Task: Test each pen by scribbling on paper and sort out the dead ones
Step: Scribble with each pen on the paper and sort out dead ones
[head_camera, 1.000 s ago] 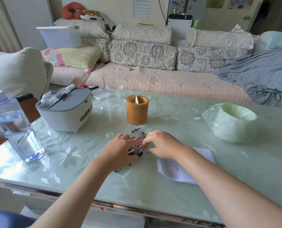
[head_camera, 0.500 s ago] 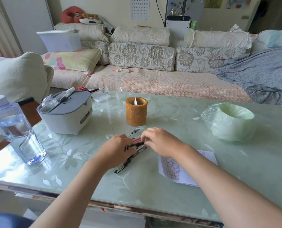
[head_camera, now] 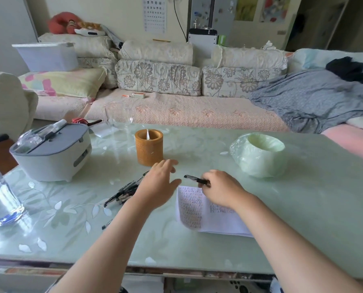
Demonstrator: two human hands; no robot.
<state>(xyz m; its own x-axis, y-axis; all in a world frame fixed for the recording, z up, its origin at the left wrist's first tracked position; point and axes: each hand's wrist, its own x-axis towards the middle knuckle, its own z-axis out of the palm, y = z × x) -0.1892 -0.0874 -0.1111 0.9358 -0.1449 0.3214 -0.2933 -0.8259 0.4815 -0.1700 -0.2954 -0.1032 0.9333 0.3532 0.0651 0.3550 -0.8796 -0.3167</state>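
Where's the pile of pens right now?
In the head view, the pile of pens lies on the table left of centre, partly under the left hand, in front of the brown holder.

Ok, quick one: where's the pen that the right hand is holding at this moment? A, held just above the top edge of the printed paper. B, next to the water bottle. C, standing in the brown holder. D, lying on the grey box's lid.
A: the right hand grips a black pen just over the far edge of the printed paper.
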